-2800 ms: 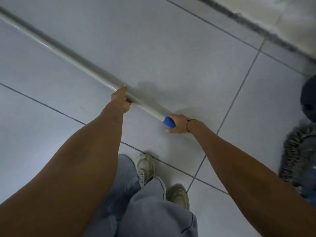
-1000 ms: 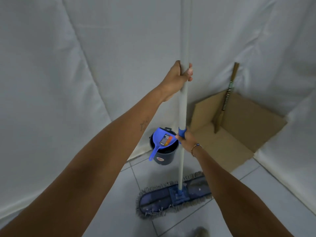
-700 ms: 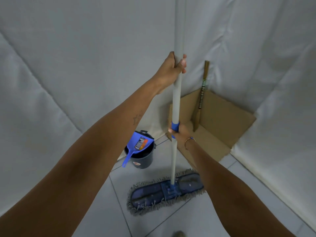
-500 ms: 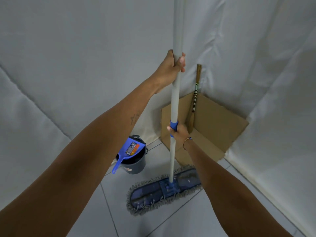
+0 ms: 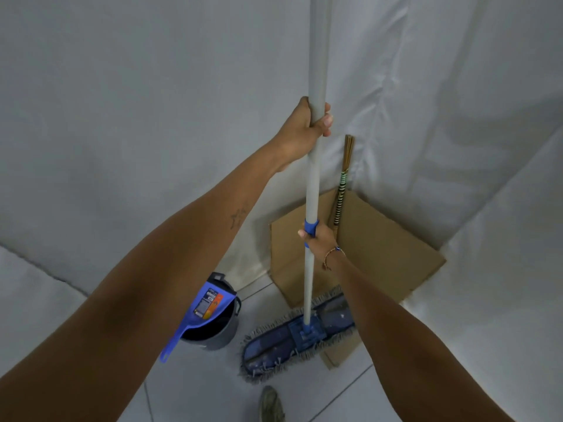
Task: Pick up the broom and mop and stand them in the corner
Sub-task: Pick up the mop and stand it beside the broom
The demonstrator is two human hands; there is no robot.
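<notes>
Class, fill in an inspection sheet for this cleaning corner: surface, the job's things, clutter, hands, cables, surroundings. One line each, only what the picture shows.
Surface: pale tiled floor with dark grout lines; flattened cardboard lies in the corner.
Job's things: mop held upright, its blue fringed head at the floor by the cardboard's edge; broom already leaning in the corner.
Clutter: dark bucket with a blue dustpan resting on its rim.
Hands: left hand grips the pole high; right hand grips at the blue collar.
Cables: nothing seen.
Surroundings: white fabric-covered walls; one shoe at the bottom edge.
</notes>
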